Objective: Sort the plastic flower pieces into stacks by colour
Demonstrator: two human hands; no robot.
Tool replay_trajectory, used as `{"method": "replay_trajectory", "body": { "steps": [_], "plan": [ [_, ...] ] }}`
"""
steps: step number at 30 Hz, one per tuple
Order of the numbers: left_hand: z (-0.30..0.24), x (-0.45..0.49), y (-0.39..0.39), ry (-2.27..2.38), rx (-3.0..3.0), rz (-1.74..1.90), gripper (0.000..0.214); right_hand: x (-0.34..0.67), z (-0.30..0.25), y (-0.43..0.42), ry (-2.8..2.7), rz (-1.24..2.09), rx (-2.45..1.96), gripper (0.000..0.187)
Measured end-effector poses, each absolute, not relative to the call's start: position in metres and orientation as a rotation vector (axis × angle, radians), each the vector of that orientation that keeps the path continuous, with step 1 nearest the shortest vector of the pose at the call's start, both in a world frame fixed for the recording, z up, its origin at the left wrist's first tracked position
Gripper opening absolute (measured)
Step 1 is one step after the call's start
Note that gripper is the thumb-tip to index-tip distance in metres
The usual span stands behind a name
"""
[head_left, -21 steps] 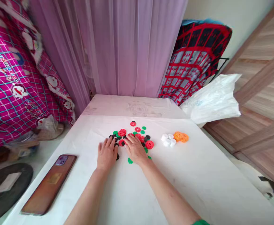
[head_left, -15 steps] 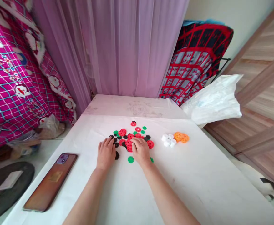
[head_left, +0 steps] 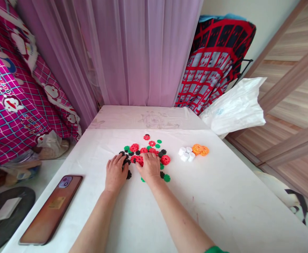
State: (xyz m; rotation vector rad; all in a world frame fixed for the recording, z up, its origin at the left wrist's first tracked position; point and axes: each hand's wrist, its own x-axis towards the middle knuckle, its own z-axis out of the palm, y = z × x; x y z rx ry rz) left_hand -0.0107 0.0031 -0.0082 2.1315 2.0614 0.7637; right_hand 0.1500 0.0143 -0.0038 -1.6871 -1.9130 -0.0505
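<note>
Along the tabletop's (head_left: 238, 203) left edge lies a phone (head_left: 52, 211), and right of it the left grip (head_left: 116, 173), its bent fingers slightly spread, rests over black discs (head_left: 129, 175); whether it holds any I cannot tell. Midway between the side edges, toothed discs (head_left: 165, 160) of red, black and green lie mostly flat, round faces up and pointing no particular way, while the right grip (head_left: 150, 167), fingers loosely curled, covers some, its hold likewise hidden. Toward the right edge, white pieces (head_left: 187, 154) sit just beside orange discs (head_left: 200, 150), this row's long axis running left to right.
</note>
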Motion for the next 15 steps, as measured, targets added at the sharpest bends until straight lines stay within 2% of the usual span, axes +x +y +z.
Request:
{"method": "replay_trajectory", "body": {
  "steps": [7,15],
  "plan": [
    [-0.01,-0.013,0.004,2.031,2.165,0.783,0.039,0.16,0.0,0.009,-1.756,0.01,-1.485,0.037],
    [-0.01,-0.014,0.005,2.033,2.175,0.745,0.04,0.257,-0.005,-0.003,-1.477,0.029,-1.544,0.028]
  ]
}}
